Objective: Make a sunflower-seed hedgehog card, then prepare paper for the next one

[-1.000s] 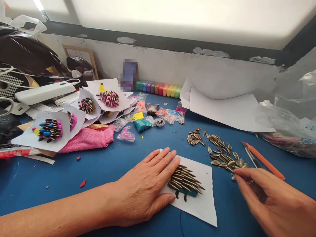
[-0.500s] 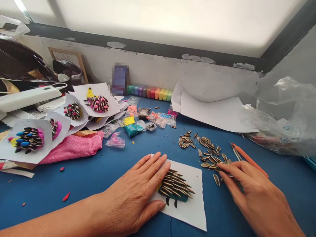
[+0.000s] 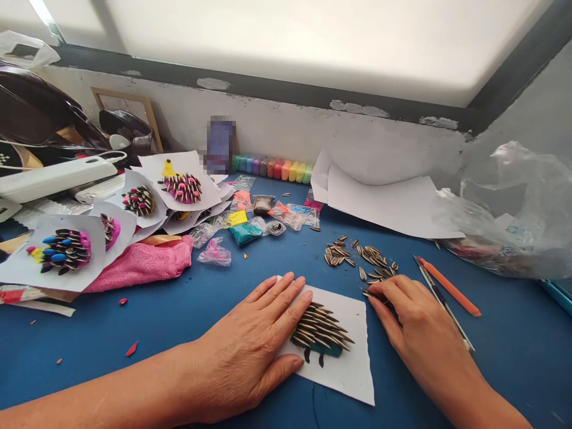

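My left hand (image 3: pixel 263 339) lies flat with fingers stretched out, pressing the left side of a white paper sheet (image 3: pixel 357 381) onto the blue table. On that sheet is a hedgehog figure (image 3: pixel 324 328) with a dark green clay body, rows of striped sunflower seeds as spines and two black legs; its head end is mostly under my fingers. My right hand (image 3: pixel 415 322) is just right of the sheet, thumb and forefinger pinched on a sunflower seed (image 3: pixel 367 293) at the edge of the loose seed pile (image 3: pixel 378 259). The palm hides some seeds.
Finished seed hedgehogs on paper (image 3: pixel 67 250) lie at left, by a pink cloth (image 3: pixel 147 262). Small clay packets (image 3: pixel 245 233) and a row of coloured clay (image 3: pixel 277 170) sit behind. An orange pencil (image 3: pixel 451 289), a pen (image 3: pixel 465 339) and a plastic bag (image 3: pixel 527 220) are at right.
My right hand has moved left across the loose seeds, closer to the paper, uncovering more of the pen. My left hand still presses the sheet.
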### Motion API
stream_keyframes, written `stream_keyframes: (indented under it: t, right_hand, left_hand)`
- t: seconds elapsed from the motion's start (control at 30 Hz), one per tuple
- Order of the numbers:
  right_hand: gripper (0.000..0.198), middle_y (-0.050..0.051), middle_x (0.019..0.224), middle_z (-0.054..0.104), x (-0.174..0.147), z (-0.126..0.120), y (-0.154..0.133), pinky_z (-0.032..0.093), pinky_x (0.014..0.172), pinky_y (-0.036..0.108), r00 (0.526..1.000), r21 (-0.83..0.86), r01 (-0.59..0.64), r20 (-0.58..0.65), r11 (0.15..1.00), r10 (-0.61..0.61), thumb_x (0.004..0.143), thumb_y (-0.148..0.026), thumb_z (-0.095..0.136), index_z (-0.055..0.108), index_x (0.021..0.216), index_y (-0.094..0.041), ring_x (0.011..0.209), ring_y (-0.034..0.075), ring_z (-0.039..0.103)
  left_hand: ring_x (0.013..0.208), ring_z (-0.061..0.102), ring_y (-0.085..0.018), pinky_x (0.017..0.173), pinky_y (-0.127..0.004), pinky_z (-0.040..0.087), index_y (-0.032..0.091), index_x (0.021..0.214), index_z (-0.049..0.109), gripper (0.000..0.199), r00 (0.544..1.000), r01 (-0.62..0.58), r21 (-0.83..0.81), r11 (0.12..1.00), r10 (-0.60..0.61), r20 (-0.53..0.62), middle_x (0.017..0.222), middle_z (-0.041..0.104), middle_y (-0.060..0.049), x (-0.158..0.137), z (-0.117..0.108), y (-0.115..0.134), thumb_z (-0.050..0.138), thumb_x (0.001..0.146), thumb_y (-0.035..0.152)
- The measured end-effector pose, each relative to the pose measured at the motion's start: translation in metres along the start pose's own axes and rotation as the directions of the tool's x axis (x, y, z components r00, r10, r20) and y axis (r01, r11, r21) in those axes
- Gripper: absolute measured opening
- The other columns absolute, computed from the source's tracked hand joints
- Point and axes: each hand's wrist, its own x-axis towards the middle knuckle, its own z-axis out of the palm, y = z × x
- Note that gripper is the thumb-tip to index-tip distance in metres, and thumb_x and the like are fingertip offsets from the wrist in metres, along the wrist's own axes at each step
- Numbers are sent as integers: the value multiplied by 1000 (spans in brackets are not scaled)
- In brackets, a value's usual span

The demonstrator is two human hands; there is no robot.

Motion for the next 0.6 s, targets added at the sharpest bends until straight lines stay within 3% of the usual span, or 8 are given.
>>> stream_keyframes:
  t: [0.17, 0.4, 0.6]
  right_hand:
    - [18, 8, 89, 68, 2, -5, -3, 51, 74, 39, 999, -8, -10, 51, 1000, 11, 94, -22, 50, 67, 91, -20, 82, 22, 63]
    - [24, 7, 89, 72, 10, -15, 2, 50, 72, 40, 994, -11, 18, 105, 1000, -17, 95, -28, 50, 73, 93, -22, 80, 23, 65]
    - [18, 5, 79, 68, 16, -11, -4, 46, 67, 36, 990, -13, 29, 139, 999, -27, 89, -21, 52, 64, 76, -22, 74, 22, 61]
  left_hand:
    - [153, 12, -29, 125, -49, 18, 20, 160, 10, 74, 1000, 7, 11, 1000, -7, -3, 164, 16, -13, 0, 0, 0, 48, 99, 41]
    - [153, 12, -29, 125, -48, 16, 16, 158, 17, 71, 1000, 9, -6, 1000, -9, 15, 164, 18, -14, 0, -2, 1, 46, 99, 42]
    - [153, 12, -29, 125, -48, 15, 16, 158, 17, 70, 1000, 10, 6, 1000, -10, 16, 164, 17, -14, 1, -2, 1, 45, 100, 42]
